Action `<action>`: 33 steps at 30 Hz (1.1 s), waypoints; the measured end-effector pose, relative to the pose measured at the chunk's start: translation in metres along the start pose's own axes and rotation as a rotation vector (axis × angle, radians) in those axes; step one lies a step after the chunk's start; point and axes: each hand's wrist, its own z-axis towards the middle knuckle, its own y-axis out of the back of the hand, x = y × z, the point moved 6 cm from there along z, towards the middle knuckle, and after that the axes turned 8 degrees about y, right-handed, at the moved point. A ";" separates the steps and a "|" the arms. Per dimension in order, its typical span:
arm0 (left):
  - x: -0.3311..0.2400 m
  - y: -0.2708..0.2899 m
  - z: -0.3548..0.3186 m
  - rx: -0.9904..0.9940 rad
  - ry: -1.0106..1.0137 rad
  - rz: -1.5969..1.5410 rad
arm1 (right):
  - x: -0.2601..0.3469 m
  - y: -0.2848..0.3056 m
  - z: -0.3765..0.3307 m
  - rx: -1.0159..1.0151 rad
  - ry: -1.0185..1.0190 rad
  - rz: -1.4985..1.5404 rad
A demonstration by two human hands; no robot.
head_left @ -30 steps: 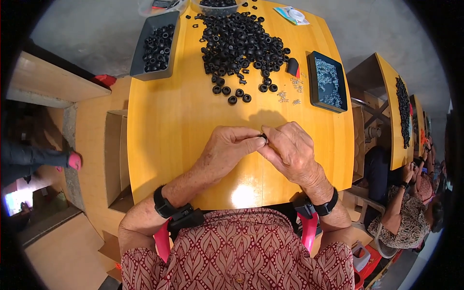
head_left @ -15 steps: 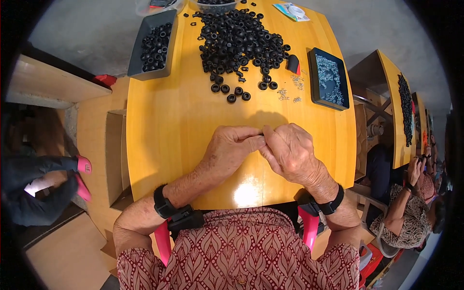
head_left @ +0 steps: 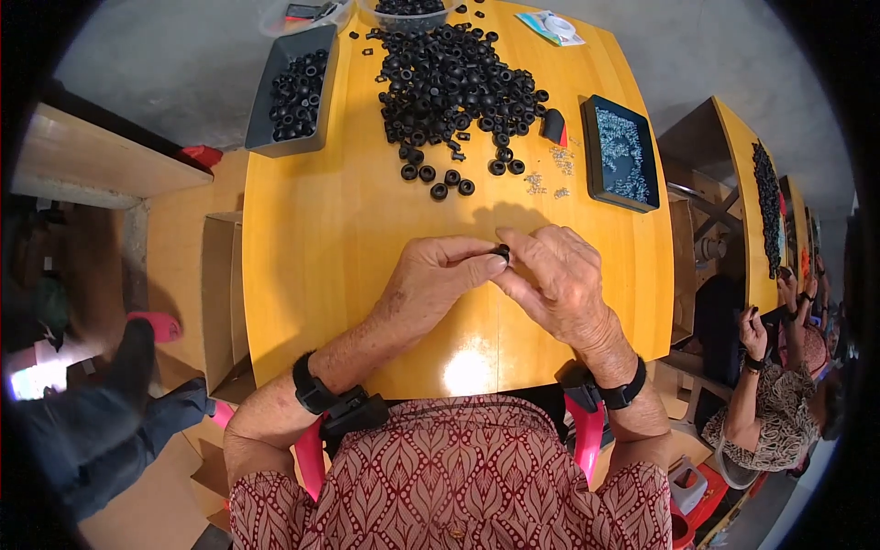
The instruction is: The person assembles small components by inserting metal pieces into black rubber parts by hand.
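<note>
My left hand (head_left: 438, 280) and my right hand (head_left: 557, 280) meet over the near middle of a yellow wooden table (head_left: 330, 247). Between their fingertips they pinch one small black ring-shaped part (head_left: 502, 251); most of it is hidden by the fingers. Farther out lies a big pile of black rubber rings (head_left: 458, 78), with a few loose rings (head_left: 440, 179) strayed toward me. Some small silvery metal bits (head_left: 548, 179) lie scattered right of those.
A grey tray of black rings (head_left: 293, 87) sits at the far left, a dark tray of small metal pieces (head_left: 621, 151) at the right. Clear tubs (head_left: 403, 9) stand at the far edge. A person (head_left: 788, 403) works at the neighbouring table on the right; someone's leg (head_left: 101, 403) is at the left.
Both hands stay together on the small black part, shifting only slightly. The person at the left has moved along the floor.
</note>
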 end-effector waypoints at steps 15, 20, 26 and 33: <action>-0.009 0.012 -0.012 -0.031 -0.093 -0.067 | 0.015 -0.001 0.011 -0.006 0.106 -0.032; -0.004 0.023 -0.017 -0.059 -0.148 -0.107 | 0.026 -0.010 0.021 0.000 0.191 -0.006; -0.036 0.067 -0.069 -0.276 -0.311 -0.070 | 0.038 -0.011 0.027 0.142 0.162 0.028; -0.038 0.201 -0.169 -0.928 -0.483 -0.258 | 0.028 -0.019 0.027 0.083 0.116 0.121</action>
